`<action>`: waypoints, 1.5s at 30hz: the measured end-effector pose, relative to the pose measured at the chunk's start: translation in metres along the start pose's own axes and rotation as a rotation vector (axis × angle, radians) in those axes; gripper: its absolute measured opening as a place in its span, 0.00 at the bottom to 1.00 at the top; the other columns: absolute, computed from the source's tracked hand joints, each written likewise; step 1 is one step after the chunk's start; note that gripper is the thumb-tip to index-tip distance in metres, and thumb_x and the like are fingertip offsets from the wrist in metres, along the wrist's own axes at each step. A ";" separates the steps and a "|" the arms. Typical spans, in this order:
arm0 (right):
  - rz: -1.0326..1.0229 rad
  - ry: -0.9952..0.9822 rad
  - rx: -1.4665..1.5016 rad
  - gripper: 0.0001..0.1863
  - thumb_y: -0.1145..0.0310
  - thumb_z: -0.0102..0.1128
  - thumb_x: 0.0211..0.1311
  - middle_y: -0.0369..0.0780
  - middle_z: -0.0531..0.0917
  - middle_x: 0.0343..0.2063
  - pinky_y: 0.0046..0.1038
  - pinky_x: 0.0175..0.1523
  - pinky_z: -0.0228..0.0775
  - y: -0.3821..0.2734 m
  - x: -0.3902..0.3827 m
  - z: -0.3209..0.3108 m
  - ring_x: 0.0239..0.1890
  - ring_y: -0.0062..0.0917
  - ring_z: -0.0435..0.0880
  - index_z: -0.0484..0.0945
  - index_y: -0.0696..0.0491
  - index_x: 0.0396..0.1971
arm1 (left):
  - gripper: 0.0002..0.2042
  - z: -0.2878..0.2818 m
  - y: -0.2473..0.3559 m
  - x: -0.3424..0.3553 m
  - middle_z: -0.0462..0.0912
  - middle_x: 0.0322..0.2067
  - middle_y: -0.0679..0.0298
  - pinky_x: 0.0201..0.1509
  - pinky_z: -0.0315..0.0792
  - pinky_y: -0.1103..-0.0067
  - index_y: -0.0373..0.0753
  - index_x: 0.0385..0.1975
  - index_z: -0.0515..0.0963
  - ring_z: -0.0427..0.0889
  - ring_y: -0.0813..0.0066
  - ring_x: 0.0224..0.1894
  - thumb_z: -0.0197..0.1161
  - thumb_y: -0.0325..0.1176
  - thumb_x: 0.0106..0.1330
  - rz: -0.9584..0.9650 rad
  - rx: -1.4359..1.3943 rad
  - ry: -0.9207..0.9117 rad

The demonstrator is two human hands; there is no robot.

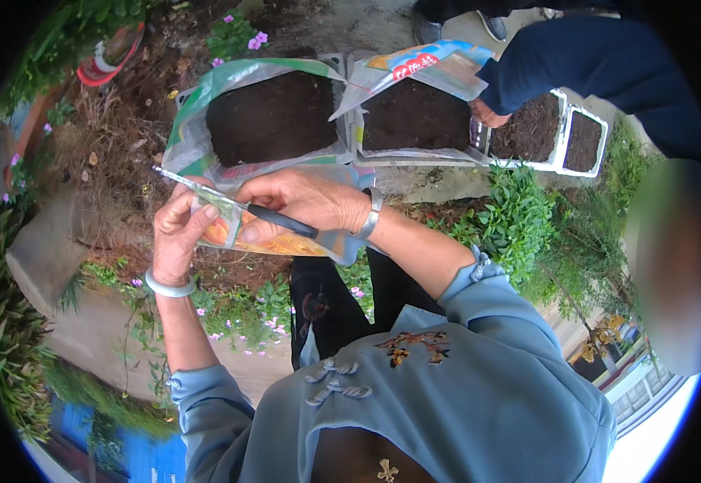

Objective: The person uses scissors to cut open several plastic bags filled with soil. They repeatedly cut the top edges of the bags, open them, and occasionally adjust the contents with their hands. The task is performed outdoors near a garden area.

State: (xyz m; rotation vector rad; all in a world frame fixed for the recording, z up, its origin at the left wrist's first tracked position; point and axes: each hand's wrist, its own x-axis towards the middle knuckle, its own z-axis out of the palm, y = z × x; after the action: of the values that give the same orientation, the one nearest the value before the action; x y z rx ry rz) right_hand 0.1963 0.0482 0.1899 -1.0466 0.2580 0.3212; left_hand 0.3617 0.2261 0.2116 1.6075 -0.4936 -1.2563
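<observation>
In front of my body, both hands work at a printed plastic bag [290, 244] with orange and yellow colouring. My right hand [298, 197] is closed around the black handle of a knife [282, 219], whose thin silver blade points up and left, passing over my left fingers. My left hand [180, 233] pinches a folded strip of the bag between thumb and fingers, close by the blade. Just beyond my hands sits a planter [197, 137] lined with a green and clear plastic bag and filled with dark soil [270, 117].
To the right, more planters [355, 121] of soil stand in a row, one with a printed bag [431, 60] over its edge. Another person's hand [489, 114] reaches in there. Pink flowers [260, 38], green plants [519, 217] and a red-rimmed container [101, 71] surround the row.
</observation>
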 end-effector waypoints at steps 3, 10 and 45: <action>0.014 0.008 0.073 0.25 0.57 0.70 0.55 0.32 0.79 0.33 0.19 0.41 0.69 0.000 -0.010 -0.005 0.36 0.13 0.75 0.76 0.58 0.47 | 0.06 0.011 0.003 0.003 0.75 0.42 0.66 0.56 0.65 0.78 0.32 0.36 0.81 0.73 0.77 0.46 0.64 0.23 0.60 -0.013 -0.007 0.002; -0.063 0.158 0.150 0.25 0.61 0.69 0.56 0.30 0.74 0.31 0.18 0.39 0.66 0.000 -0.050 -0.022 0.33 0.13 0.72 0.75 0.57 0.50 | 0.04 0.025 0.013 0.010 0.73 0.40 0.67 0.50 0.66 0.82 0.32 0.33 0.80 0.72 0.78 0.44 0.64 0.22 0.59 -0.006 0.088 0.040; 0.698 0.810 -0.579 0.32 0.45 0.64 0.52 0.41 0.80 0.17 0.29 0.26 0.71 0.251 -0.152 -0.178 0.18 0.25 0.79 0.79 0.64 0.40 | 0.06 0.037 -0.101 0.048 0.59 0.65 0.44 0.52 0.73 0.71 0.35 0.32 0.81 0.76 0.54 0.54 0.65 0.31 0.62 0.214 1.069 0.814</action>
State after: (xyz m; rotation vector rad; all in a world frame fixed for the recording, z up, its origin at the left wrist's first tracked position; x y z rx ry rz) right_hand -0.0492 -0.0133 -0.0421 -1.6102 1.3368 0.6070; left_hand 0.3219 0.2138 0.1013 2.6391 -0.8262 -0.0091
